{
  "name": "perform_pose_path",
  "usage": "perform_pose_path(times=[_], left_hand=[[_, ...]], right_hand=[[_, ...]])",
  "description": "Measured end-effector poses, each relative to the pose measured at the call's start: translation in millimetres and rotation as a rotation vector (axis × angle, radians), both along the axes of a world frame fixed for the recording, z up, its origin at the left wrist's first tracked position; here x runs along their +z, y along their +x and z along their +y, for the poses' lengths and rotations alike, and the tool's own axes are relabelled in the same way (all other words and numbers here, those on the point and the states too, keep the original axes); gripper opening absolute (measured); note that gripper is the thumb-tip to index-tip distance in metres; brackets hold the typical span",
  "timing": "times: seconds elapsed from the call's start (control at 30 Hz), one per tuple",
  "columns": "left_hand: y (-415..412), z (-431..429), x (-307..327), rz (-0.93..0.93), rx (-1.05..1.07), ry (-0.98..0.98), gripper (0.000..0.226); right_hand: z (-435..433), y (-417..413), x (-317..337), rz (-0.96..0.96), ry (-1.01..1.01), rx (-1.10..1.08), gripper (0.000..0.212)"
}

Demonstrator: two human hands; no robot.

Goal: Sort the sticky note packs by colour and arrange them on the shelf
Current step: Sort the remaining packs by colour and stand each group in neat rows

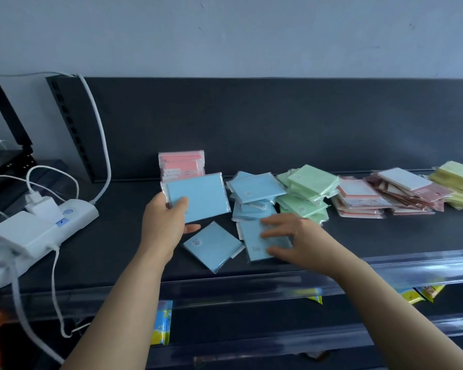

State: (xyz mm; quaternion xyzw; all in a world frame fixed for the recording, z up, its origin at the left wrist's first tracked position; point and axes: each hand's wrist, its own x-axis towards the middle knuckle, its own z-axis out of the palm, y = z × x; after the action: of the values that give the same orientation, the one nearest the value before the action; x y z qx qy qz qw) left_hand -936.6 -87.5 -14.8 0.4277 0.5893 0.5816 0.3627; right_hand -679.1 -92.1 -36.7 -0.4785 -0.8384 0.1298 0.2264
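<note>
While both reach over the shelf, left hand [164,222]: fingers and thumb curled round the near left corner of a blue pack [201,196], held tilted above the shelf.
Right hand [297,236]: apart from the left, fingers spread and laid on another blue pack [254,249] lying flat; thumb at its near edge.
Loose blue pack [213,245]: flat on the shelf between the two hands.
Blue pile [254,193]: untidy heap just behind the right hand.
Pink stack [181,162]: upright against the back panel, behind the held pack.
Green pile [308,188]: touching the blue pile's right side.
Further right: pink-and-white pile [358,198], then yellow pile [460,182].
Shelf [118,236]: dark, with a clear front strip.
Power strip [64,220]: white, at the left end, cables attached.
</note>
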Motion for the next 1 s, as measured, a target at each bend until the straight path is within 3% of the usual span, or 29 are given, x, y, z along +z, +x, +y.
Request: perform_pose_path(times=[0.13, 0.23, 0.37, 0.5, 0.63, 0.8, 0.9, 1.0], left_hand=[[-1.8, -0.8, -1.8, -0.005, -0.007, -0.008, 0.015], [-0.7, -0.4, -2.7, 0.009, -0.019, 0.000, 0.016], [-2.0, 1.2, -3.6, 0.044, -0.008, -0.001, 0.019], [-9.9, 1.6, -3.6, 0.054, 0.003, -0.015, 0.021], [-17.1, 0.5, -3.2, -0.019, -0.035, -0.050, 0.021], [-16.9, 2.2, 1.4, -0.117, -0.053, -0.065, 0.022], [-12.8, 3.9, 7.5, -0.186, -0.092, -0.066, 0.022], [-11.6, 7.9, 9.8, -0.166, -0.080, -0.069, 0.023]], right_hand=[[-2.7, -0.7, -6.7, 0.065, -0.044, -0.018, 0.019], [6.8, -8.0, 1.5, 0.184, 0.114, -0.131, 0.018], [36.4, -27.5, 18.7, -0.022, 0.195, -0.204, 0.042], [53.5, -43.0, 20.4, -0.112, 0.218, -0.227, 0.027], [50.4, -44.1, 22.4, 0.237, 0.322, -0.235, 0.020], [30.1, -41.9, 35.3, 0.708, -0.016, -0.093, 0.037], [24.2, -43.8, 41.5, 0.814, -0.105, -0.009, 0.029], [27.2, -45.6, 37.5, 0.774, -0.113, -0.039, 0.014]])
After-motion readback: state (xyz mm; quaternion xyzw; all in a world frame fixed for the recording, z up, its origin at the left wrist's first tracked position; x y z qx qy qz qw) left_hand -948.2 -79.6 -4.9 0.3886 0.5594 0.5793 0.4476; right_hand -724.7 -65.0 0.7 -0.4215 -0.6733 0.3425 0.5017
